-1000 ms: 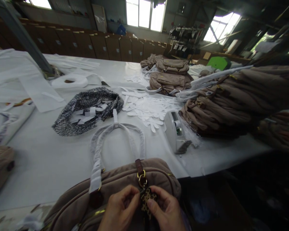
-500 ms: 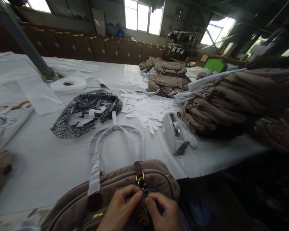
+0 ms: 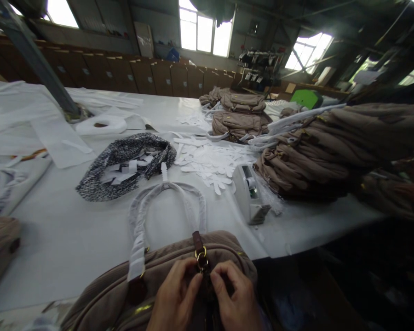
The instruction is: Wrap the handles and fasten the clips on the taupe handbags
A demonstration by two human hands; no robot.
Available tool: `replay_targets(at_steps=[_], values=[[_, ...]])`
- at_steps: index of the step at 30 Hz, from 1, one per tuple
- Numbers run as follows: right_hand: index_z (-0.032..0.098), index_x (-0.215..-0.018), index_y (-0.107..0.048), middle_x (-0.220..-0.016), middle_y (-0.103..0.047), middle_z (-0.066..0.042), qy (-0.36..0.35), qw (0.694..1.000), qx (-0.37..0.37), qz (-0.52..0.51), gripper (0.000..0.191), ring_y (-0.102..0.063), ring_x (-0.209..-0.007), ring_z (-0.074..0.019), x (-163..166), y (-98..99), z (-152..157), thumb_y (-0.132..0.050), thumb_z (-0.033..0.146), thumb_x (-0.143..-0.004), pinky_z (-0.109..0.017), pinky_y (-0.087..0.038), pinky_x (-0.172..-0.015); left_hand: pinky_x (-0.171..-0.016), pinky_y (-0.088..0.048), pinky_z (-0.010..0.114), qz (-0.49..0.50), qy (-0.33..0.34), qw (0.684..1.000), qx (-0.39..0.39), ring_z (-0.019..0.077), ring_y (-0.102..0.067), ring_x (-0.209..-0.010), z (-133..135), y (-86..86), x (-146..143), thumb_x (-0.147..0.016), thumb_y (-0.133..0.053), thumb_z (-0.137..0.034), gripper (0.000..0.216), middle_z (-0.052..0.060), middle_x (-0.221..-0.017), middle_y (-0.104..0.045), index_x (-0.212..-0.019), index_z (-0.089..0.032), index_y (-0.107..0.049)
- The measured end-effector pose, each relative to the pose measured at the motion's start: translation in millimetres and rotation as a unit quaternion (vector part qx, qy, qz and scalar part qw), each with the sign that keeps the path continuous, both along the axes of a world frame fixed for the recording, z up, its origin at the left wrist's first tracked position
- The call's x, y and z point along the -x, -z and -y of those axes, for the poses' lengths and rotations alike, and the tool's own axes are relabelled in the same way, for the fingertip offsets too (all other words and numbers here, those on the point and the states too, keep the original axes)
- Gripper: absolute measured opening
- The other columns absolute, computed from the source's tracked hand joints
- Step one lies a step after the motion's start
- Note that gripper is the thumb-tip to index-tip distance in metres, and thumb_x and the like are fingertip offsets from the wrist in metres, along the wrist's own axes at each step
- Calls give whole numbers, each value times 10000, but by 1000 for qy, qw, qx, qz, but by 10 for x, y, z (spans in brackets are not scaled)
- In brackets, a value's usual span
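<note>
A brown handbag (image 3: 106, 285) lies in front of me, its two handles (image 3: 138, 230) wrapped in white and standing up. From a dark leather tab (image 3: 197, 240) on its top edge hang gold rings (image 3: 202, 257). Below them is a dark bag charm (image 3: 207, 287), partly hidden by my fingers. My left hand (image 3: 175, 294) pinches at the charm's top just under the rings. On its other side my right hand (image 3: 236, 294) is closed too, thumb and forefinger pinched at the charm's edge. Just what lies between the fingertips is hard to make out.
A grey tape dispenser (image 3: 250, 195) stands right of the handles. Beyond lie white paper strips (image 3: 210, 161) and a black-and-white knit cloth (image 3: 96, 179) holding white scraps. Brown bags are heaped (image 3: 313, 156) at right. A metal post (image 3: 44, 69) rises at left.
Both hands have shifted slightly on the charm, with fingers a little higher near the rings. The leopard-print side, visible earlier, now looks dark. The view has tilted a little.
</note>
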State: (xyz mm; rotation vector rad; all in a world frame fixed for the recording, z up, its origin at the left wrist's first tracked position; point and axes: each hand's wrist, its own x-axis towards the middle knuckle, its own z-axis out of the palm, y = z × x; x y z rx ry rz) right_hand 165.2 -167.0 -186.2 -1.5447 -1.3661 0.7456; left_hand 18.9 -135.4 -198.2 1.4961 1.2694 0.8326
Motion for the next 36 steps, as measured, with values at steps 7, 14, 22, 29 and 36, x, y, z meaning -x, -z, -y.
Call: replay_targets(at_steps=[7,14,22,29,36], values=[[196,-734,-556,-681,-562,-1,-56,996,-67,14,224,-560,-631,-123,18,6,32,-434,266,-909,-202,-429,-599,-680,-482,209,8,56,987,-147,155,-603,-758,21,20,22,-842,-554,-210,138,32,-845,-573,-878,-239,-684],[195,-881,-606,-788,-620,-33,-33,998,-41,45,187,-599,-737,-141,-30,44,7,-425,211,-919,-212,-465,-683,-707,-446,233,82,69,993,-47,158,-552,-755,-35,-65,5,-887,-480,-276,201,20,-790,-560,-729,-197,-575],[194,-877,-632,-813,-629,-42,-98,974,34,199,166,-582,-797,-201,-32,70,-31,-501,108,-824,-302,-456,-731,-645,-414,227,0,51,998,-38,148,-514,-688,-87,-48,14,-856,-521,-312,225,1,-728,-504,-684,-189,-598],[188,-857,-677,-814,-692,-35,-58,990,111,59,157,-631,-753,-184,-126,-21,-102,-525,199,-820,-245,-475,-645,-577,-384,226,-65,96,992,-55,141,-491,-619,-166,-117,36,-827,-524,-253,236,-4,-666,-486,-609,-174,-566],[170,-873,-712,-737,-700,-38,-52,988,139,-32,202,-649,-749,-204,-142,-53,-116,-553,283,-819,-254,-511,-734,-574,-380,231,-104,111,987,-49,149,-514,-635,-229,-205,-5,-797,-514,-186,225,-2,-656,-492,-578,-171,-563]])
